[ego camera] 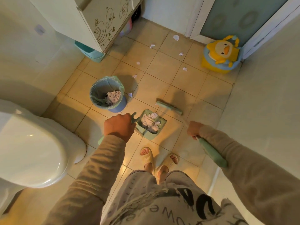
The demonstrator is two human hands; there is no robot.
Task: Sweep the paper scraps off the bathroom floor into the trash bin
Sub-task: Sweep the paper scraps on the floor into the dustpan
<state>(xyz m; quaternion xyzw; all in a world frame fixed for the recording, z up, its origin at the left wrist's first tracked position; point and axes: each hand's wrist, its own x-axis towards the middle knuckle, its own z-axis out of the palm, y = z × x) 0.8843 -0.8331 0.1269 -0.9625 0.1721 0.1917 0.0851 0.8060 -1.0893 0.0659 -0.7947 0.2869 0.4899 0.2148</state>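
My left hand grips the green handle of a long-handled dustpan, which sits on the tiled floor and holds several crumpled paper scraps. My right hand grips the green broom handle. The broom head rests on the floor just beyond the dustpan. A round blue trash bin with a green liner stands to the left of the dustpan, with crumpled paper inside. Several white paper scraps lie loose on the tiles beyond, such as one scrap beside the bin and another scrap near the door.
A white toilet fills the left. A cabinet with floral decoration hangs at the back left. A yellow duck potty stands at the back right by a door. My feet in slippers stand behind the dustpan.
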